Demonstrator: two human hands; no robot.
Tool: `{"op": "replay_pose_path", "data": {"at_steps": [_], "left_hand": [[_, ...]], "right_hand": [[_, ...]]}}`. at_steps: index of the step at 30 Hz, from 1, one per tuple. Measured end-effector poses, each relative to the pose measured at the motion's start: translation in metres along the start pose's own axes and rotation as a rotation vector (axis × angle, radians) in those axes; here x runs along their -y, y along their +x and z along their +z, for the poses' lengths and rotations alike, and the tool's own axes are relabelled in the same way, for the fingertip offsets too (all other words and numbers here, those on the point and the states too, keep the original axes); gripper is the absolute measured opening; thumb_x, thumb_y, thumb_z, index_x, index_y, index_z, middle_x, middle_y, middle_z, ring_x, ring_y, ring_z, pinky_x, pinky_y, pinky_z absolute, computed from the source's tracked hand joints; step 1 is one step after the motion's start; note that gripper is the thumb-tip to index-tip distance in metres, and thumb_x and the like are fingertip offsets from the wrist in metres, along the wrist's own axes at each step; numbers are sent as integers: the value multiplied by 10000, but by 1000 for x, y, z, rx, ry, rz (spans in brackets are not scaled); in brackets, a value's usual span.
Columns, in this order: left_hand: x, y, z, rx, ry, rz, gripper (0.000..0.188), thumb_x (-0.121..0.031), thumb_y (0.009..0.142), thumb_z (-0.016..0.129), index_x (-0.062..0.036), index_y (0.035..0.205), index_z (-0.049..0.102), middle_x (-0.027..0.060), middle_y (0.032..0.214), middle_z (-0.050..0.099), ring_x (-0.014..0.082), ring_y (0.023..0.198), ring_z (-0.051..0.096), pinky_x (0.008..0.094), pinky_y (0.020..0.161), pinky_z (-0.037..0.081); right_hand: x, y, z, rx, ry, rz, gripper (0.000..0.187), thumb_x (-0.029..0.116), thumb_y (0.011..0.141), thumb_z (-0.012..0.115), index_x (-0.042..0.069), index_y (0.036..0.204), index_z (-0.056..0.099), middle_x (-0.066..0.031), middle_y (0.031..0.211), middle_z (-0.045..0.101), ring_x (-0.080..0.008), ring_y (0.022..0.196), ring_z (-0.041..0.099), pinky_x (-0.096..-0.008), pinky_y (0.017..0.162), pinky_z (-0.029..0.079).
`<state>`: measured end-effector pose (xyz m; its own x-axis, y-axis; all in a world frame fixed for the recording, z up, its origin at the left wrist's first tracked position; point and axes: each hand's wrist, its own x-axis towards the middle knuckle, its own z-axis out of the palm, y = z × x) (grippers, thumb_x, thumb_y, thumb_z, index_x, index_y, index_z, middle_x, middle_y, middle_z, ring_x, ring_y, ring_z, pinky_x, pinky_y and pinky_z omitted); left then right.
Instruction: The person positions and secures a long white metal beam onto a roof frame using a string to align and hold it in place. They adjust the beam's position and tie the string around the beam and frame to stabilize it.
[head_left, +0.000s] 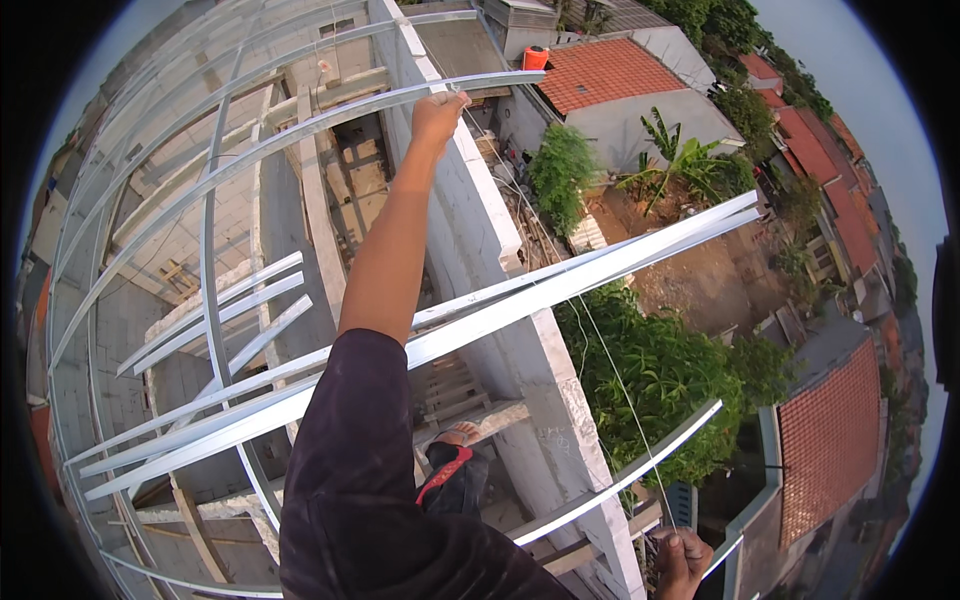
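Note:
A thin pale string (622, 382) runs between my two hands, along the outer side of a white block wall (560, 375). My left hand (437, 117) reaches far forward, its fingers closed on the string at the wall top, just below the end of a silvery metal roof beam (495, 80). Low at the right, my right hand (682, 562) pinches the string between thumb and fingers. It is close to another metal beam (625, 482) that sticks out past the wall. Several loose metal channels (560, 288) lie across the wall between my hands, passing under my left arm.
Metal roof framing (208, 250) spans open rooms at the left, with deep drops between the beams. My foot in a red-strapped sandal (447, 475) is by a wall ledge. Beyond the wall, far below, are a leafy tree (660, 385), bare ground (700, 285) and tiled roofs (830, 440).

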<state>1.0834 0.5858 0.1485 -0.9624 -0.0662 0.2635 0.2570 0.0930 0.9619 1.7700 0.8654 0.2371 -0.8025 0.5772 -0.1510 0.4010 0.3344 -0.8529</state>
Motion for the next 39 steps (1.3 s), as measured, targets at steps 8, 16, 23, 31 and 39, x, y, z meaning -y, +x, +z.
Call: {"op": "replay_pose_path", "data": {"at_steps": [8,16,23,31,39], "left_hand": [[33,-63,-69,-45,6,-60,366,-328,975,693,17,854,720,86,665,639,159,598,560,343,585,446],[59,-39,-159,-202,559,106,282,-315,950,702,-36,937,747,198,813,708,311,762,682,412,738,517],[124,38,-238,-804,656,-82,351,-280,1009,589,26,969,755,173,854,727,235,813,706,402,714,522],[50,-21,-130,-473,-1020,-270,662,-277,1086,474,26,1586,164,271,1523,427,424,1303,549,553,1037,504],[24,-27,-3,230,-470,-279,711,-291,1083,508,69,1585,156,282,1646,213,392,1531,247,535,1214,326]], "right_hand": [[-26,33,-11,-182,195,265,140,217,986,654,84,978,698,15,792,626,-112,699,589,-278,560,500],[-17,60,8,-124,-185,-107,278,244,1009,631,-19,990,718,13,762,591,-86,656,494,-252,584,368],[-14,66,-5,21,-178,-17,267,221,996,603,-26,1048,693,-54,859,661,-184,771,573,-339,668,487],[2,51,-7,-255,105,164,199,151,1011,575,8,1020,714,-34,941,663,-136,852,565,-286,723,457],[2,29,-49,-177,-51,154,184,147,1012,584,31,990,725,38,818,544,-85,727,448,-265,604,337]]}}
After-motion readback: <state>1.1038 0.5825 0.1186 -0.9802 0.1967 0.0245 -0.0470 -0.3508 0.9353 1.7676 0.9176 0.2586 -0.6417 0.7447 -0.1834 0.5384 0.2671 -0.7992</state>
